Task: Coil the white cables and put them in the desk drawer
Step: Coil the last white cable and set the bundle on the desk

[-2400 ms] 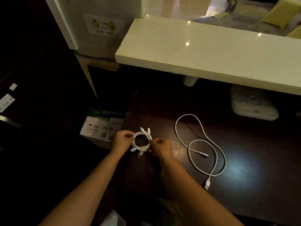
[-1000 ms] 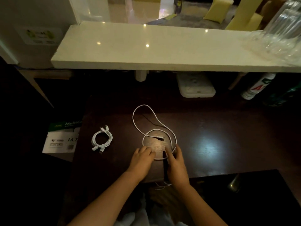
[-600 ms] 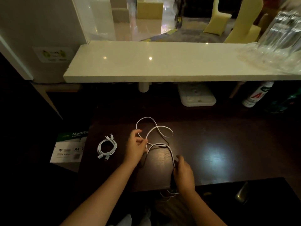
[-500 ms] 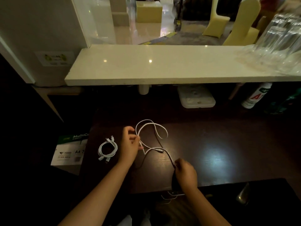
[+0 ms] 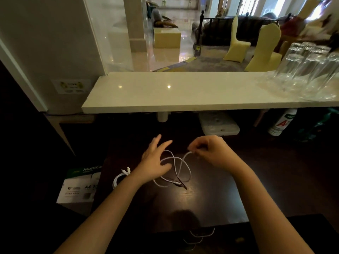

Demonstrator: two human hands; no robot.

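While our right hand [image 5: 213, 152] pinches one end of the loose white cable [image 5: 180, 168] between thumb and curled fingertips, lifted a little above the dark bench [image 5: 256, 180], the rest of that cable trails down and to our left in crossing loops that lie on the bench top. Its other end, with a small plug, rests near the lower edge of the loops, beside a thin dark line we cannot identify. Our left hand [image 5: 156, 160] is spread, fingers straight and fanned apart, palm down over the left side of the loops; it seems to touch the strand near the thumb, though we cannot tell for sure. Just to the left of our left forearm lies the coiled cable [image 5: 120, 177], a small white bundle on the bench with its two plugs sticking up, partly hidden by the arm. Beyond the bench's left edge, lower down, stands a box of copy paper [image 5: 78, 186] with a green and white label. Above and behind our hands a pale stone counter [image 5: 183, 92] juts out, with clear drinking glasses [image 5: 310, 66] upside down at its right end. Under it sit a white power strip [image 5: 218, 124] and, further right, a white bottle [image 5: 282, 122] with red lettering. We see no drawer clearly.
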